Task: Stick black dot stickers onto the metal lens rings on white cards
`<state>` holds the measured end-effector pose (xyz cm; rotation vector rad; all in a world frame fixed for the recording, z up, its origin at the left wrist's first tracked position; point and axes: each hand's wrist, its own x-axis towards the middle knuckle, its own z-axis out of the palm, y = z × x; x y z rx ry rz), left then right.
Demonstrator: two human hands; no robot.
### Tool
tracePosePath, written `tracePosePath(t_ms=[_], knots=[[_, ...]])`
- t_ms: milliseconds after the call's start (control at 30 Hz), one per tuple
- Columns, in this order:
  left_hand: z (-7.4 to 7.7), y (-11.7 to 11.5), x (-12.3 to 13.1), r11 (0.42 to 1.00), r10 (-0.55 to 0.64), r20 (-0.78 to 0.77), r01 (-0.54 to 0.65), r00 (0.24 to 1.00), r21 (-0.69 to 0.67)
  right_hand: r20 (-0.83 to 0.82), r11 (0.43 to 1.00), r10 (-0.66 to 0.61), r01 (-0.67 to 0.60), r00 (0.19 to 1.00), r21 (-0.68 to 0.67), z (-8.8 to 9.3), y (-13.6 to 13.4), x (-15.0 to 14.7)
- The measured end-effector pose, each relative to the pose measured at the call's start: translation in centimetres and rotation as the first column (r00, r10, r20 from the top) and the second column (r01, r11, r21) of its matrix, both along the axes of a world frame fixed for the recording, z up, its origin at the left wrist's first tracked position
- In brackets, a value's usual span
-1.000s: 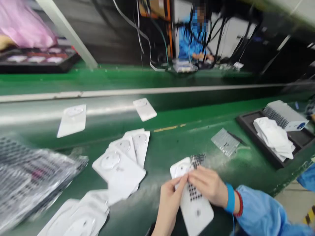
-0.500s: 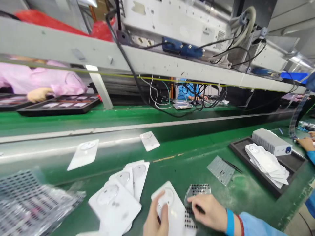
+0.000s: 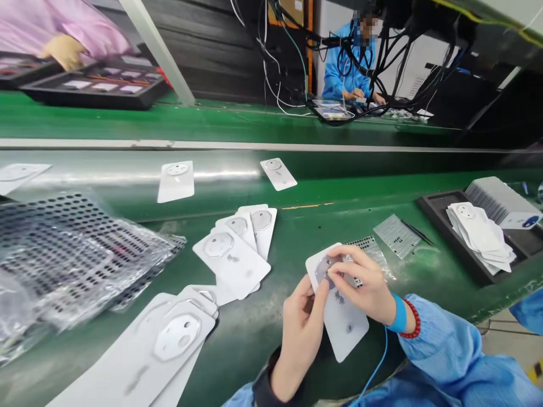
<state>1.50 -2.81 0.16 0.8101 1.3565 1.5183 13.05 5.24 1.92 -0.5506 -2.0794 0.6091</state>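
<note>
My left hand is curled and holds a flat white plastic card by its side from below. My right hand is on top of the card, and its fingertips pinch and press on a round grey patch at the card's top end. A silver sheet full of little holes lies just behind the card.

On my right wrist is a blue band with a thin blue wire, and beside it a red bead bracelet. My sleeves are light blue.

To the left, a pile of white cards sits on the green belt. More white cards lie at the bottom. A clear plastic bag of dark holey sheets lies at the left edge.

To the right, a black tray holds a messy heap of white cards and a grey stack. Near it lie a flat holey sheet and thin black tweezers.

Far off at the top, a person in a blue coat works at another bench.
</note>
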Motion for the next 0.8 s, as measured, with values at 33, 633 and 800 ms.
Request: tracePosePath(t_ms=[33, 633, 800], knots=[[-0.1, -0.1, 0.0, 1.0, -0.006, -0.016, 0.006, 1.0, 0.002, 0.006, 1.0, 0.005, -0.005, 1.0, -0.003, 0.0, 0.0, 0.0], [-0.2, -0.5, -0.2, 1.0, -0.016, -0.227, 0.016, 0.974, -0.002, 0.204, 0.93, 0.101, -0.165, 0.974, 0.328, -0.8, -0.2, 1.9], [0.3, -0.4, -0.1, 1.0, 0.025, -0.269, -0.021, 0.963, 0.016, 0.085, 0.966, 0.219, -0.228, 0.972, 0.122, -0.5, -0.1, 2.5]])
